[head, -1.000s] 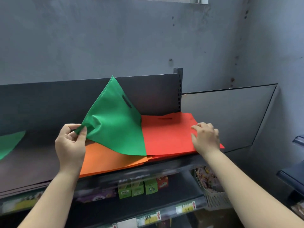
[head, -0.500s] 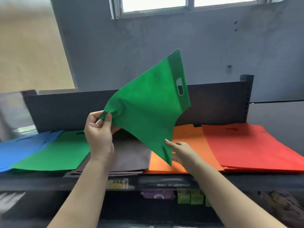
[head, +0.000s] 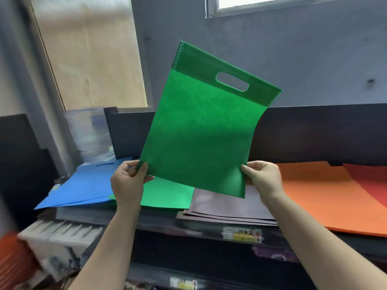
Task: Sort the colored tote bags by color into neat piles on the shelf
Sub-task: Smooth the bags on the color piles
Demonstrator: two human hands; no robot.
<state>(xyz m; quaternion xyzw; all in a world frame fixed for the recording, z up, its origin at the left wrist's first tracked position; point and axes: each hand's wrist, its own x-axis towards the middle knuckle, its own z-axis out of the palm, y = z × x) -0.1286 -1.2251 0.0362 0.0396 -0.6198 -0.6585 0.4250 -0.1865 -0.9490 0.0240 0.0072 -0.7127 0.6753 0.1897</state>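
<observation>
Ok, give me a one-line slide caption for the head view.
Both hands, left and right, hold a green bag upright above the shelf's color piles.

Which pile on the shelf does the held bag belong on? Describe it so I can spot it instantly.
Start at the dark shelf with its row of flat piles. The green pile lies second from the left, directly under the held green bag, between the blue pile and the grey pile. It is the only green pile lying flat, paler than the raised bag.
</observation>
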